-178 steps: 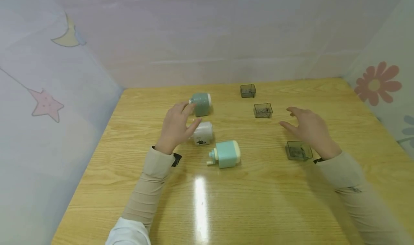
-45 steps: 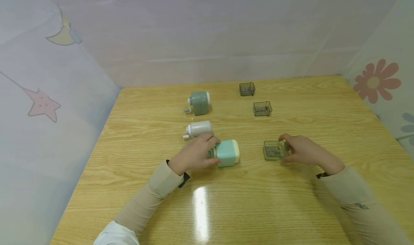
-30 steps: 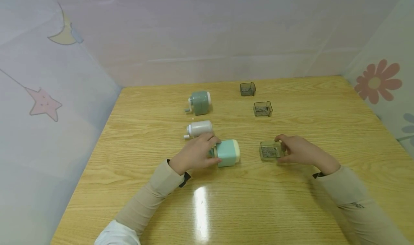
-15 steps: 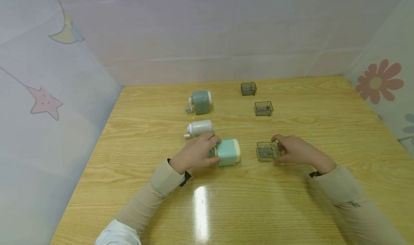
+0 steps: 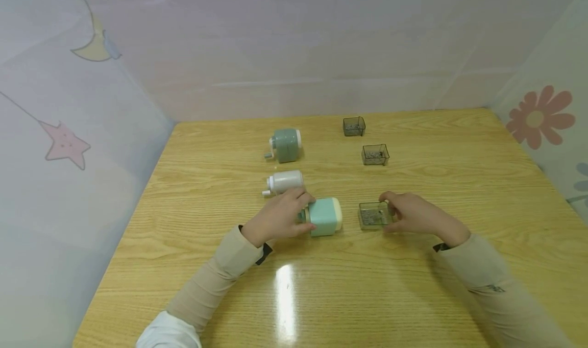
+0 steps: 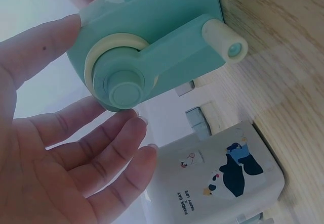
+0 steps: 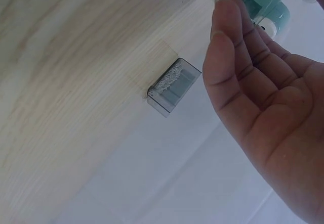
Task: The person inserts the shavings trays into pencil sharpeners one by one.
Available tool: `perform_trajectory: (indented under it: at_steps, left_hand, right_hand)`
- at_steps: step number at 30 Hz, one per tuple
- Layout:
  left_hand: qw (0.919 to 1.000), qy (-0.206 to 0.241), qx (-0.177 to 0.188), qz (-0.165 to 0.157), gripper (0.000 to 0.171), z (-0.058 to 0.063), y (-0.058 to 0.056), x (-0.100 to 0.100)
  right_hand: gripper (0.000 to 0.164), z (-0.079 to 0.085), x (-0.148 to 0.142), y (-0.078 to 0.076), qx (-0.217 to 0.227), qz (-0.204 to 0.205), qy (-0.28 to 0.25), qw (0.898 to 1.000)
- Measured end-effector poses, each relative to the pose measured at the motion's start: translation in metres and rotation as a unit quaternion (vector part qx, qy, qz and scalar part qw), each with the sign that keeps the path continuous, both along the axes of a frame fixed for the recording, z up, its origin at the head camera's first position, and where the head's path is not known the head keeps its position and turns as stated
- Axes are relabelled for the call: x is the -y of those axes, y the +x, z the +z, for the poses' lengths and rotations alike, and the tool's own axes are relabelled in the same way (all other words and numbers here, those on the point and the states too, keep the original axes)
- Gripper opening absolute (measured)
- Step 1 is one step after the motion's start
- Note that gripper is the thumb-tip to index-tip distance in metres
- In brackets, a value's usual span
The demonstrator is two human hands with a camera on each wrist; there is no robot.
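Observation:
My left hand (image 5: 279,218) holds a mint-green crank pencil sharpener (image 5: 324,216) from its crank side, thumb and fingers on opposite sides of the body. In the left wrist view the crank (image 6: 174,47) faces the palm. The sharpener lies on the table, its cream end turned right. My right hand (image 5: 417,215) pinches a clear shavings drawer (image 5: 370,227) by its right end, thumb and fingers on opposite edges. Grey shavings lie inside. A short gap separates drawer and sharpener. Just behind the left hand sits a white sharpener (image 5: 289,179), partly hidden; the left wrist view shows its panda print (image 6: 235,171).
Farther back stands a dark green sharpener (image 5: 287,146), its crank to the left. Two more smoky clear drawers with shavings, a nearer one (image 5: 374,162) and a farther one (image 5: 353,133), rest right of it. A printed cloth wall (image 5: 294,57) borders the wooden table (image 5: 220,287).
From above the white sharpener, my left hand came down to the mint sharpener and took hold. My right hand gripped the nearest drawer and has been sliding it left, closer to that sharpener.

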State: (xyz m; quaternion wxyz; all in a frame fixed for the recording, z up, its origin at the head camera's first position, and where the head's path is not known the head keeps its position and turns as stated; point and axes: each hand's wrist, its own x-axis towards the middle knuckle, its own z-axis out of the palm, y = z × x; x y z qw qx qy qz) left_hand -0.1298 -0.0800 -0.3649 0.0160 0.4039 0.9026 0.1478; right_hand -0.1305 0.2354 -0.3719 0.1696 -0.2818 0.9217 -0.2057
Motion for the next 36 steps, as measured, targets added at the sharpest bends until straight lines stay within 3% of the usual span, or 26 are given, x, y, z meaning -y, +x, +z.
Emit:
perform_trajectory:
  at_steps: [36]
  left_hand:
    - [1.0000,0.001,-0.002,0.001,0.052,-0.001,0.000,0.001]
  right_hand:
    - [0.065,-0.004,0.026,-0.005,0.002,0.015,0.015,1.000]
